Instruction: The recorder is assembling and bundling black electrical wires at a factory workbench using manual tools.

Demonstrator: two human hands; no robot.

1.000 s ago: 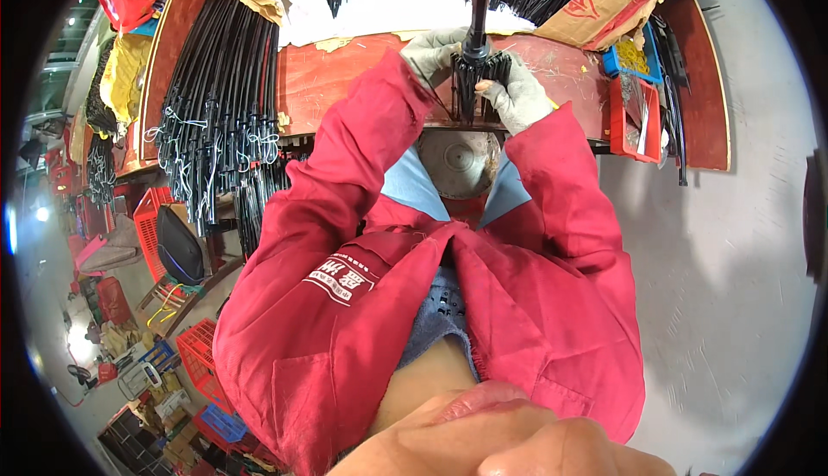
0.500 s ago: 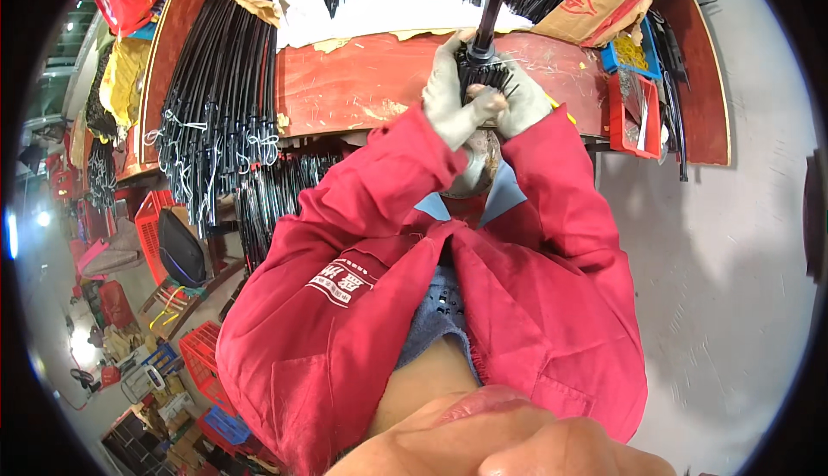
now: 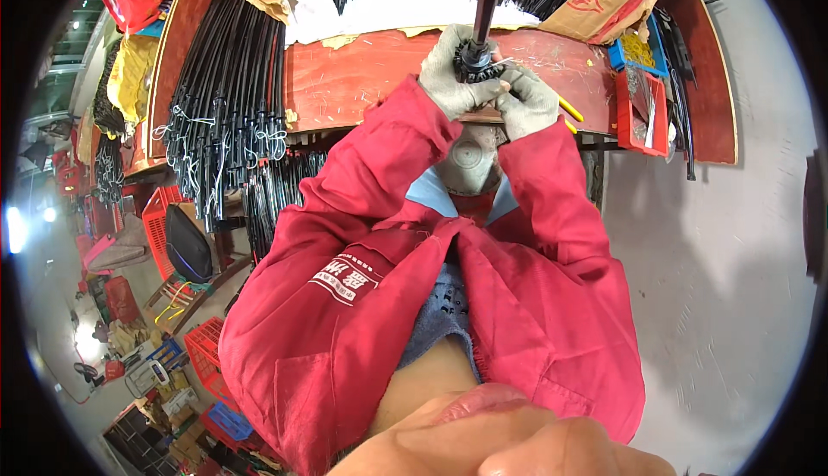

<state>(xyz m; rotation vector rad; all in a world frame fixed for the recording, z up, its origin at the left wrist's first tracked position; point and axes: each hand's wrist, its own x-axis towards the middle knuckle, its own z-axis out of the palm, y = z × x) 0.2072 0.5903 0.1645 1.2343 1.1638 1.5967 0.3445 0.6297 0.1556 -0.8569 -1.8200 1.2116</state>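
Observation:
A black umbrella frame (image 3: pixel 490 2) stands up from the table's near edge, its shaft leaning away from me. Around its lower end sits a dark toothed hub (image 3: pixel 475 60) with short black rib ends. My left hand (image 3: pixel 442 78), in a pale work glove, wraps round this hub from the left, thumb across the near side. Close against the hub on the right, my gloved right hand (image 3: pixel 528 101) is closed in a pinch. A thin pale strand shows by its fingertips, but what they hold is too small to make out.
Bundled black ribs with white strings (image 3: pixel 226 105) hang over the red table (image 3: pixel 345 88) at left. More black rods lie at the back on white sheeting. At right are a blue bin (image 3: pixel 634 53), a red bin (image 3: pixel 642 114) and a yellow handle (image 3: pixel 571 110).
My right hand has drawn back from behind the hub and closed into a pinch at its right side. My left hand keeps its hold, and the hub's top shows more.

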